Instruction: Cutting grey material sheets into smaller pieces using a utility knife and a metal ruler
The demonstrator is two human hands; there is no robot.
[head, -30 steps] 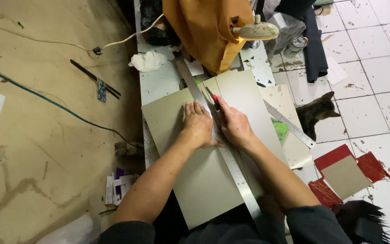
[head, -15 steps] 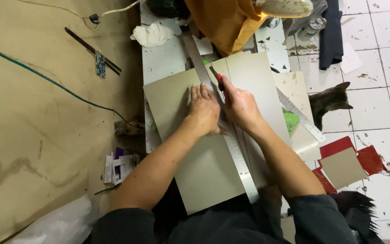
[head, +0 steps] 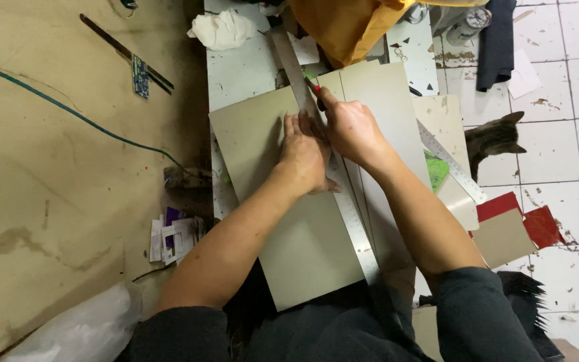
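A large grey cardboard sheet (head: 269, 147) lies on the narrow white worktable (head: 239, 74). A long steel ruler (head: 353, 228) runs diagonally across it. My left hand (head: 306, 157) presses flat on the ruler and the sheet. My right hand (head: 351, 127) grips a red-tipped cutter (head: 314, 87) with its tip against the ruler's right edge near the sheet's far end. To the right of the ruler lies a separate strip of grey board (head: 387, 114).
A second ruler (head: 450, 164) and a green scrap (head: 437, 171) lie on more board at right. A cat (head: 494, 141) sits on the tiled floor beside red and grey pieces (head: 514, 224). An orange cloth (head: 350, 27), a white rag (head: 221, 30) and paper scraps (head: 172, 234) are nearby.
The view has shifted, so the table and sheet sit higher and more to the right. Both hands stay on the ruler and cutter near the sheet's far end.
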